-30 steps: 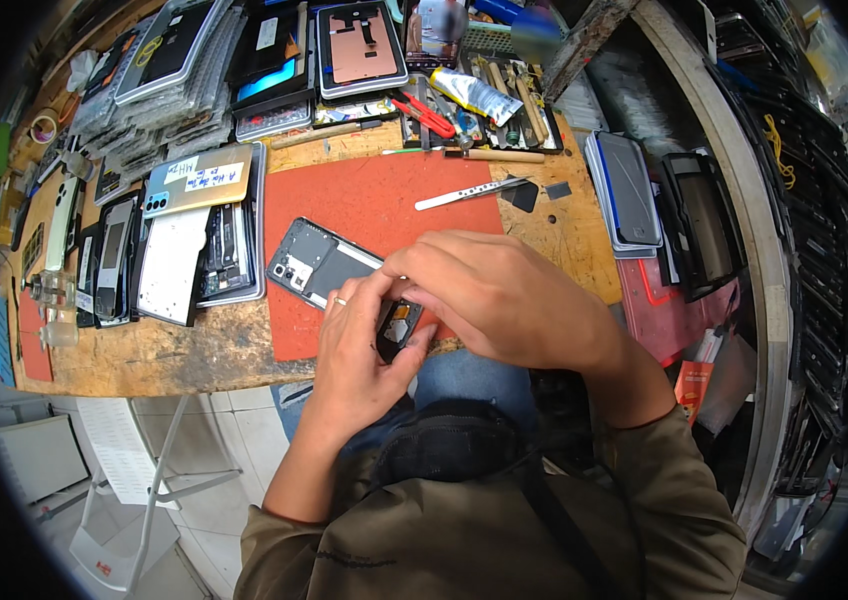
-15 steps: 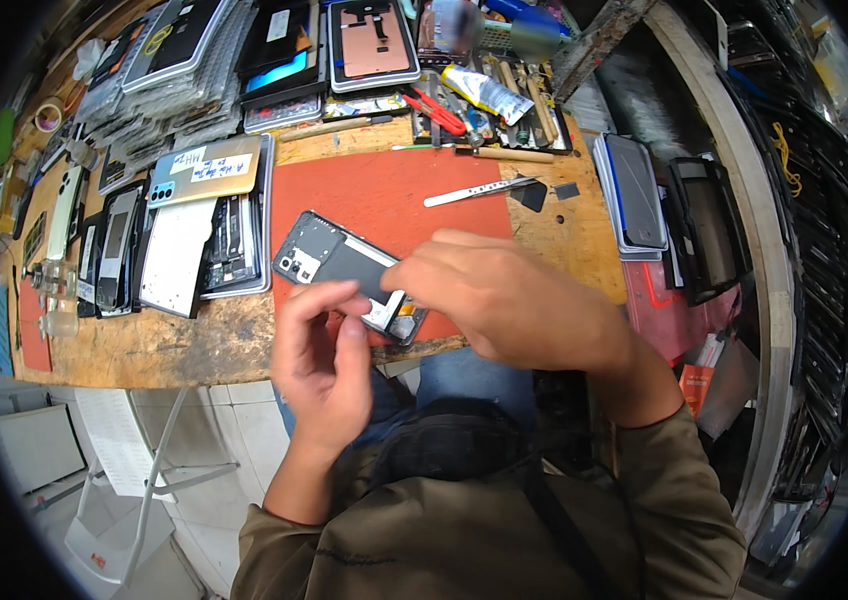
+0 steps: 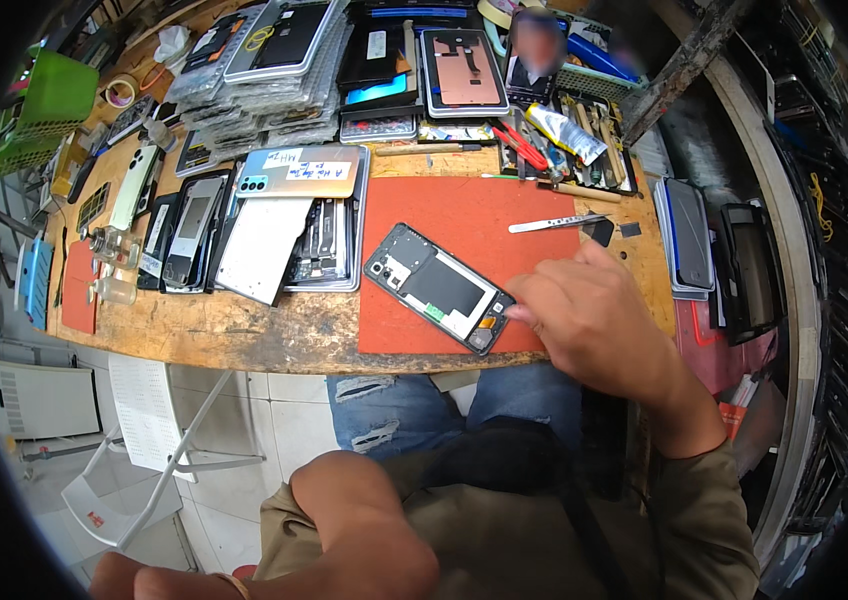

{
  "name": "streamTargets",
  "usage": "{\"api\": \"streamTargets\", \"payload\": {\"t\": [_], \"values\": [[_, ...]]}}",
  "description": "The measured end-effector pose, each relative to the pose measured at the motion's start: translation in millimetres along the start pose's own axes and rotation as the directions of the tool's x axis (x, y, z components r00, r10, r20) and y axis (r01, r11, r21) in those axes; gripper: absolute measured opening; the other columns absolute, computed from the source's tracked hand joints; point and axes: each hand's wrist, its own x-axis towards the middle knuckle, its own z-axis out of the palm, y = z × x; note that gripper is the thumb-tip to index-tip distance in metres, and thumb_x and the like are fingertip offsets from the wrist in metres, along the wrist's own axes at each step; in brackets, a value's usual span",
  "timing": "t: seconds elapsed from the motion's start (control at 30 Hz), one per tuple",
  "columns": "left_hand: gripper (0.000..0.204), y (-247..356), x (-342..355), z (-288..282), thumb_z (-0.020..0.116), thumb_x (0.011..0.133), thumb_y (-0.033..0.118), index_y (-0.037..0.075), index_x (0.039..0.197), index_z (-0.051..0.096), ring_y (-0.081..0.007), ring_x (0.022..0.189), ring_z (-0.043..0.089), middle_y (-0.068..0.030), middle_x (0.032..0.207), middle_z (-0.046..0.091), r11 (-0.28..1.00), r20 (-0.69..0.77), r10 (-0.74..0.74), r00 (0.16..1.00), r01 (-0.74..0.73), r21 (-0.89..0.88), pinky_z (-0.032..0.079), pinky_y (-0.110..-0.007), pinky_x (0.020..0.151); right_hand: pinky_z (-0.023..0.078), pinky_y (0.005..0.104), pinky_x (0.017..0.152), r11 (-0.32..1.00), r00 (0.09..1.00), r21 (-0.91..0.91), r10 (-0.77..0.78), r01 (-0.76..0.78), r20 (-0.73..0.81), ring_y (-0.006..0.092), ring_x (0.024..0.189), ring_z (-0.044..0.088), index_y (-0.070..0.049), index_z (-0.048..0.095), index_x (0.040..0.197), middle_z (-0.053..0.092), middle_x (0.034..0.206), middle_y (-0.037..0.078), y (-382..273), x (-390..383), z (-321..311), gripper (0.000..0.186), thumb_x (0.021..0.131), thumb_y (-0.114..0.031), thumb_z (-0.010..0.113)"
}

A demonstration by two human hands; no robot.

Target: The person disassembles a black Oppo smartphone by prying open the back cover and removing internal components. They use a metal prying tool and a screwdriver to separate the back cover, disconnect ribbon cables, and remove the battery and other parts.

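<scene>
An opened black phone lies tilted on a red-orange mat, its inner black part, white border and small components showing. My right hand is at the phone's right end, fingers curled, thumb and forefinger closed on that edge; their tips are partly hidden. My left hand is low at the bottom-left, away from the phone and cut off by the frame's edge, so its grip is unclear. Metal tweezers lie above the right hand beside a small dark flat piece.
Stacked phones and tablets cover the bench's left. Plastic-sleeved stacks and a tool tray stand behind; more devices sit right. A wooden post rises at back right. A white folding chair stands below left.
My left hand has left the phone and dropped to the bottom-left. The phone now shows nearly whole, with my right hand at its end. The view has shifted, moving the scene rightward.
</scene>
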Motion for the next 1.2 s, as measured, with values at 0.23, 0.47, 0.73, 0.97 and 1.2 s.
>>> {"api": "streamTargets", "payload": {"t": [0.23,0.47,0.73,0.97,1.2], "values": [[0.026,23.8,-2.4,-0.9,0.064,0.097,-0.004,0.005,0.121,0.067,-0.0235,0.112,0.062,-0.0126,0.126,0.066,0.976,0.008,-0.213,0.977,0.212,0.053,0.062,-0.031,0.069,0.043,0.0423,0.080,0.998,0.997,-0.013,0.056,-0.056,0.055,0.0295,0.086,0.065,0.001,0.068,0.122,0.065,0.093,0.010,5.3,-7.2,1.4,0.031,0.093,-0.007,0.068],[0.027,-13.2,-32.5,-16.0,0.064,0.097,-0.004,0.006,0.121,0.067,-0.0230,0.111,0.061,-0.0128,0.127,0.065,0.990,0.168,-0.110,0.980,0.122,-0.064,0.061,-0.030,0.070,0.046,0.0466,0.081,0.991,0.991,-0.048,0.124,-0.121,0.049,0.0348,0.090,0.066,-0.002,0.069,0.125,0.067,0.096,0.014,0.8,-13.6,5.9,0.035,0.092,-0.008,0.078],[0.027,-33.0,-49.2,-5.9,0.064,0.097,-0.004,0.006,0.122,0.066,-0.0225,0.111,0.060,-0.0130,0.128,0.065,0.991,0.228,-0.068,0.971,0.093,-0.100,0.060,-0.030,0.070,0.045,0.0460,0.079,0.996,0.991,0.013,0.086,-0.085,-0.101,0.0359,0.082,0.062,-0.001,0.069,0.115,0.062,0.089,0.013,-3.6,-4.3,3.9,0.023,0.094,-0.008,0.075],[0.028,-35.7,-51.7,-7.1,0.064,0.097,-0.005,0.006,0.123,0.066,-0.0220,0.110,0.060,-0.0132,0.129,0.064,0.991,0.230,-0.094,0.969,0.114,-0.075,0.059,-0.029,0.071,0.046,0.0461,0.080,0.987,0.992,0.136,0.097,-0.086,-0.080,0.0363,0.084,0.060,-0.001,0.069,0.119,0.063,0.089,0.014,6.6,-9.4,2.5,0.027,0.092,0.000,0.073],[0.028,-40.7,-56.7,-7.5,0.065,0.097,-0.005,0.006,0.123,0.066,-0.0215,0.109,0.059,-0.0134,0.129,0.064,0.990,0.239,-0.098,0.966,0.118,-0.071,0.059,-0.029,0.072,0.047,0.0456,0.077,0.987,0.992,0.137,0.099,-0.088,-0.073,0.0355,0.083,0.061,0.000,0.069,0.121,0.065,0.091,0.014,3.6,-11.1,7.4,0.031,0.091,0.002,0.073]]}}
